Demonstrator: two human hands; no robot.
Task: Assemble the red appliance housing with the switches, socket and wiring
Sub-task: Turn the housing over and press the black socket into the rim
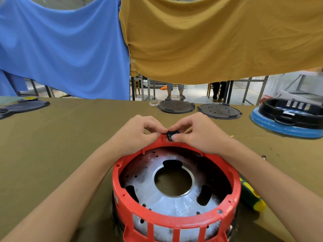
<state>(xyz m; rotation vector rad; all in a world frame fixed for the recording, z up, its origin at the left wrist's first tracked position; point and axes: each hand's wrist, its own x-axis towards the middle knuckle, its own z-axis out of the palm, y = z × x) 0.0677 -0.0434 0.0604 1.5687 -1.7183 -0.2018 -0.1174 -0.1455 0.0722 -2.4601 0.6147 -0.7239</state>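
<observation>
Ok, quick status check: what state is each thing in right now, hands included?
red housing: upside down on the table, open, metal plate showing inside.
black switch: at the far rim of the housing, pinched there; seating can't be told.
left hand: fingers curled, pinching at the rim beside the switch.
right hand: grip on the switch, thumb against it.
screwdriver: lying unused right of the housing.
two dark round plates: flat, untouched at the far edge.

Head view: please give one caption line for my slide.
Both hands fit a black switch into the red housing rim.

Glossy red plastic housing point(176, 219) holds a shiny metal plate point(167, 203) on matt cloth point(61, 145).
</observation>
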